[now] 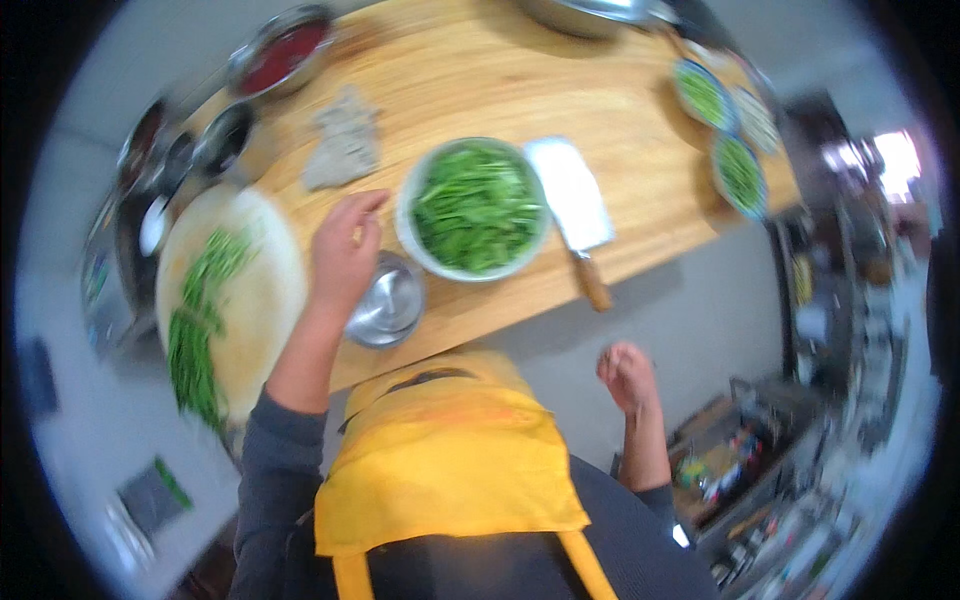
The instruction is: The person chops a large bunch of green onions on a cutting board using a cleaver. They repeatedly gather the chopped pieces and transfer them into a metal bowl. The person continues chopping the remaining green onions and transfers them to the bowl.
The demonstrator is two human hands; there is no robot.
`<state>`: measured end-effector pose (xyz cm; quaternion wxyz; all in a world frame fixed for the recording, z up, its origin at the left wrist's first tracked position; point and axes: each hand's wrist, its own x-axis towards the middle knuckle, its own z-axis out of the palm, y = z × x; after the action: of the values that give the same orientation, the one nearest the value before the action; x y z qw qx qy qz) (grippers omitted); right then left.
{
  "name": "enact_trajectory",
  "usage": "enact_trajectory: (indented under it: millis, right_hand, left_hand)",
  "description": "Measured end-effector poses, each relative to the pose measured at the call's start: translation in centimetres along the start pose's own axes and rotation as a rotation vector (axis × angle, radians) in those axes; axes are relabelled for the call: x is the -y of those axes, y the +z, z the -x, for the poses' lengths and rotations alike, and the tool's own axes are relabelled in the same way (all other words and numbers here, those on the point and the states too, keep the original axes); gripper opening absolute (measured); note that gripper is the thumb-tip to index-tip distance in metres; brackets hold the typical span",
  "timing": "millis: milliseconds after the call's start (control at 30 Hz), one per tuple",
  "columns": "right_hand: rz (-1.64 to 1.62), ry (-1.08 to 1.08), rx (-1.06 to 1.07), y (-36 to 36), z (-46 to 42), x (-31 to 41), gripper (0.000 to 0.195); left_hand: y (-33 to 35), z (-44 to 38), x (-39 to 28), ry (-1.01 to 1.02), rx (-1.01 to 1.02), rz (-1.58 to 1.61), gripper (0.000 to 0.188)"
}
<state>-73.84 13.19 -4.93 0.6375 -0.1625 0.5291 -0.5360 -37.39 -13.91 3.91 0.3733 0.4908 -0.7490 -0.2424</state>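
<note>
My left hand (pixel 349 240), fingers loosely bent and holding nothing, hovers by the rim of an empty-looking clear or metal bowl (pixel 386 300) at the table's near edge. Just right of that hand, a white bowl (pixel 480 206) is full of cut leafy greens. A cleaver (pixel 574 195) with a wooden handle lies flat beside the bowl's right side. Off the table's near edge hangs my right hand (pixel 628 371), its fingers curled; whether it holds anything small is unclear. Long green stalks (pixel 199 337) lie on a round white cutting board (pixel 266 300) at left.
A grey cloth (pixel 343 142) lies on the wooden table (pixel 480 90). Behind it stands a metal bowl of red contents (pixel 289 60); more metal containers (pixel 225 139) are at left. Two small bowls of chopped greens (pixel 703 94) stand at right. A large metal pan (pixel 585 15) is at the far edge.
</note>
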Motion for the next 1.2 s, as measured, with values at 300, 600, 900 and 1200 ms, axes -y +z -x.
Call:
enact_trajectory:
  millis: [300, 600, 900, 1200]
  right_hand:
    - [0.019, -0.053, 0.027, 1.5, 3.2, -0.4, 0.004]
    - [1.047, 0.258, -0.182, -0.5, 2.6, -0.8, 0.029]
    - [1.883, -0.505, -0.586, 4.1, -4.7, 4.1, 0.046]
    - [1.737, -0.306, -0.582, 3.7, -13.0, 3.2, 0.052]
  left_hand:
    - [-9.6, 16.2, 8.3, -0.499, -0.204, -0.129, 0.022]
    - [-16.3, 20.7, 14.0, -0.530, -0.203, -0.550, 0.045]
    - [-25.3, 9.1, 21.0, -0.609, 0.352, -1.016, 0.082]
    - [-23.3, 7.6, 25.8, -0.864, 0.413, -0.748, 0.079]
